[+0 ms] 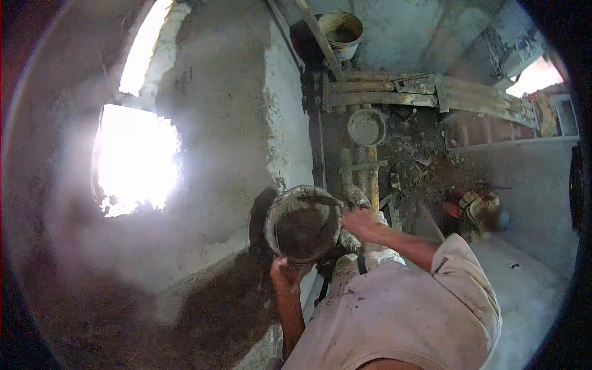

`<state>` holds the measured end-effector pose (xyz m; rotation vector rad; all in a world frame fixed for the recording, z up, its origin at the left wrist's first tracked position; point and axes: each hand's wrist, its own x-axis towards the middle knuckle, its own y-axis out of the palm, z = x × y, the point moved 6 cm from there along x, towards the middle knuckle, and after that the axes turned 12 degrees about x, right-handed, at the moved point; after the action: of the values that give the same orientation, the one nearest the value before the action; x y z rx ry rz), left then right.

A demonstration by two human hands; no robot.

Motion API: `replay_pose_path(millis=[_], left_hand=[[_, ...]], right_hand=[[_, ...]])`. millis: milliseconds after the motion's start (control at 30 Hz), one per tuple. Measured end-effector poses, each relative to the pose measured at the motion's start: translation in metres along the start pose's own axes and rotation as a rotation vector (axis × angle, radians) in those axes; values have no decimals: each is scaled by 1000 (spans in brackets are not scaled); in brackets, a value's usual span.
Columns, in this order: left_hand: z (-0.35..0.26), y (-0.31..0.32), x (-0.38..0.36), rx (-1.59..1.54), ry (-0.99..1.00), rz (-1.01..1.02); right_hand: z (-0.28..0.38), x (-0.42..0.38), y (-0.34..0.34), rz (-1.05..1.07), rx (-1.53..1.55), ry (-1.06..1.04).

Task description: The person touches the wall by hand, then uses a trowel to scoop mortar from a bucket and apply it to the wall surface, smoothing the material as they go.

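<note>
The person holds a mortar-caked bucket [303, 223] up in front of the chest, close to the plastered wall [216, 123] on the left. The left hand [285, 272] sits under the near bottom edge of the bucket, its grip closed against the base as far as can be seen, while the right hand [361, 223] is clamped on the rim at the right side. The bucket is tilted with its mouth toward the camera, and dark wet mortar shows inside. Judging by this, the step in hand is lifting or tipping a load of mortar at the wall; whether it is being poured or only carried up cannot be told. The next move would call for a steady hold on both rim and base, since the load looks heavy and the bucket walls are slick with mortar, and for keeping the mouth aimed so nothing spills down the front. Far below, on the floor, a second round pan [366, 127] of mortar lies among wooden planks [394, 97], and another bucket [340, 31] stands farther off near a slanted pole [317, 37]. A bright window opening [135, 157] glares on the left.
</note>
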<state>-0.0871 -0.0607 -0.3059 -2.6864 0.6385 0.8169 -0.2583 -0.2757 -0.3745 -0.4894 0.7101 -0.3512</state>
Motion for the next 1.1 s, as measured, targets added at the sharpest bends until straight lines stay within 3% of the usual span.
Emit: replay_pose_path(millis=[33,100,133,233,267,300,400,467,567,600,667,700,800,867,900,967,1033,1100], left_hand=[[0,1,7,47,85,38],[17,-5,27,21,-171,93],[11,-2,30,38,-155,115],[-6,0,28,119,-126,153],[-17,8,16,10,-184,163],[-21,16,9,-109,-243,170],[-22,25,12,-116,-223,165],[-6,26,31,-138,-253,210],[23,35,47,-67,-324,132],[29,34,48,-48,-332,115],[46,45,65,-12,-344,42],[60,46,78,0,-351,35],[96,44,106,35,-398,66],[95,59,109,40,-378,73],[93,68,108,6,-382,51],[112,50,106,-68,-432,-11],[118,40,106,-41,-418,-20],[109,38,94,2,-418,-17]], right_hand=[[-13,18,22,49,-26,-82],[-17,40,54,246,-44,-268],[-10,40,53,335,43,-300],[-9,11,19,535,604,133],[-5,-7,3,558,745,230],[-26,2,23,490,837,30],[-21,-27,5,375,1094,104],[-16,-41,-9,351,1084,106],[-32,-43,-18,124,1580,81],[-34,-41,-12,138,1601,92],[-60,-24,-45,-275,1658,69],[-60,-14,-54,-273,1668,81],[-83,21,-102,-998,1431,-5],[-91,61,-120,-1200,1355,51],[-93,96,-116,-1194,1355,53],[-87,156,-107,-1413,1010,76],[-19,228,-91,-1304,982,15],[87,289,-56,-733,1109,17]])
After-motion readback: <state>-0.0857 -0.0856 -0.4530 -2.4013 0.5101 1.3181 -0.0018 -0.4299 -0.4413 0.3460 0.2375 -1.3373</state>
